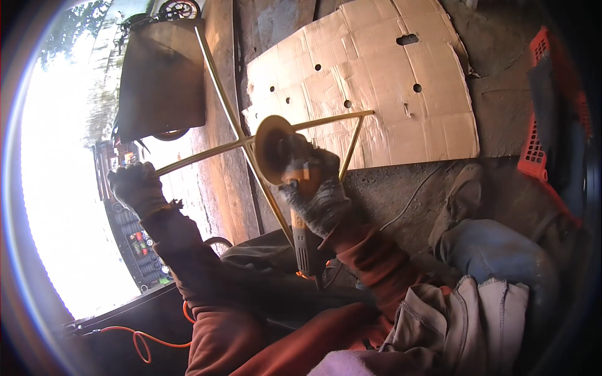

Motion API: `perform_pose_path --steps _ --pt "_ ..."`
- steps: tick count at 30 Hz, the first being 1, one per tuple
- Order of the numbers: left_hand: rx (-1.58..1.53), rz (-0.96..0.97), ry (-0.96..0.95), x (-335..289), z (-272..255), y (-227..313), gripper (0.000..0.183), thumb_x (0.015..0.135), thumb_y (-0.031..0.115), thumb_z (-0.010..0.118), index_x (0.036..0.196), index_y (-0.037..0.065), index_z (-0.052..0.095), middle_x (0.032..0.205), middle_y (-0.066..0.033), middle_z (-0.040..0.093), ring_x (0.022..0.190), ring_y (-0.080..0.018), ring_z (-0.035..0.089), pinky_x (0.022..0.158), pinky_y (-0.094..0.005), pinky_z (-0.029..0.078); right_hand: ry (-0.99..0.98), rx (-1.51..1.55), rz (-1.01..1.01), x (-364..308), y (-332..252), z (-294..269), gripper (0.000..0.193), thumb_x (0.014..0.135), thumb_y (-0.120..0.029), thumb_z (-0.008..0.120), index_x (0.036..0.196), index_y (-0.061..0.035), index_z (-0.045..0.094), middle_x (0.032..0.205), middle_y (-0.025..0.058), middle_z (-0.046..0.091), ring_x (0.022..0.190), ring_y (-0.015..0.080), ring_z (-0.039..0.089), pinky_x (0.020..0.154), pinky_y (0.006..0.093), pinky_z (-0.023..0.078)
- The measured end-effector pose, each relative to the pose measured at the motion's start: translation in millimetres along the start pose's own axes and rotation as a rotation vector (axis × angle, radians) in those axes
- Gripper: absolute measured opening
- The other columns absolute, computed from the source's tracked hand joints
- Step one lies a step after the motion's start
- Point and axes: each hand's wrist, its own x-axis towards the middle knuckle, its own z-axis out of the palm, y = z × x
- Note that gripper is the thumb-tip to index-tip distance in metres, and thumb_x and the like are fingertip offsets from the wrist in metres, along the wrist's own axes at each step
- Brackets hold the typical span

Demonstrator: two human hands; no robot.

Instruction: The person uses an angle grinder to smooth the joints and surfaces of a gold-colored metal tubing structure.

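Observation:
My left hand [133,186], in a grey work glove, is closed around the left end of a thin metal frame [207,152] made of crossed bars. In a matching glove, my right hand [323,199] grips an angle grinder [301,247] by its body, with the handle end pointing down toward my lap. The grinder's round disc [269,150] faces left, right by the crossing of the bars. Whether it touches the metal cannot be made out. The frame's right end, with a slanting brace [352,147], reaches over a cardboard sheet [376,62].
A red plastic crate [534,147] with dark cloth stands at the far right. A thin cord [411,203] crosses the floor. An orange hose [139,346] loops at lower left. Beyond the wooden plank [219,113] are a dark panel [163,81] and a wheel [180,9].

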Motion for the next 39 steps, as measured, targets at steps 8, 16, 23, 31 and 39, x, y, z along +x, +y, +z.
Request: perform_pose_path --steps 8,16,23,31,39 --pt "-0.145 -0.093 0.094 6.5 -26.8 -2.2 0.045 0.100 0.043 0.032 0.063 0.020 0.043 0.048 0.0028 0.034 0.041 -0.0128 0.033 0.044 -0.0321 0.031 0.197 0.389 0.259 -1.5 25.0 -16.5 0.075 0.073 0.006 0.074 0.128 -0.0183 0.030 0.122 0.0089 0.046 0.103 0.0198 0.055 0.081 0.0321 0.056" --pt "0.023 -0.045 0.009 8.4 -44.3 4.0 0.037 0.100 0.037 0.033 0.069 0.021 0.044 0.051 0.0052 0.036 0.042 -0.0110 0.034 0.045 -0.0314 0.030 0.154 0.739 0.379 1.5 19.3 -20.6 0.043 0.086 -0.020 0.064 0.123 -0.0109 0.046 0.127 0.0063 0.051 0.112 0.0239 0.052 0.090 0.0367 0.047" --pt "0.107 -0.034 0.044 14.1 -53.2 0.3 0.041 0.102 0.039 0.029 0.071 0.019 0.045 0.053 0.0037 0.037 0.042 -0.0123 0.033 0.046 -0.0324 0.031 0.151 -0.148 0.108 -3.6 18.2 -28.6 0.066 0.078 -0.007 0.074 0.129 -0.0083 0.032 0.130 0.0110 0.046 0.114 0.0214 0.051 0.094 0.0370 0.048" --pt "0.342 0.050 -0.121 26.5 -97.7 -10.6 0.035 0.102 0.033 0.031 0.076 0.018 0.048 0.062 0.0048 0.043 0.055 -0.0115 0.042 0.054 -0.0330 0.035 0.178 -0.219 0.135 10.2 33.0 -44.1 0.074 0.073 0.001 0.076 0.128 -0.0114 0.028 0.122 0.0102 0.050 0.112 0.0192 0.051 0.089 0.0337 0.051" --pt "0.296 -0.038 -0.190 28.6 -97.0 -25.5 0.023 0.098 0.027 0.035 0.083 0.017 0.049 0.070 0.0043 0.048 0.062 -0.0124 0.046 0.063 -0.0345 0.039 0.303 0.221 0.225 10.6 44.4 -47.1 0.074 0.072 -0.002 0.080 0.125 -0.0104 0.030 0.122 0.0102 0.049 0.105 0.0178 0.054 0.081 0.0318 0.053"
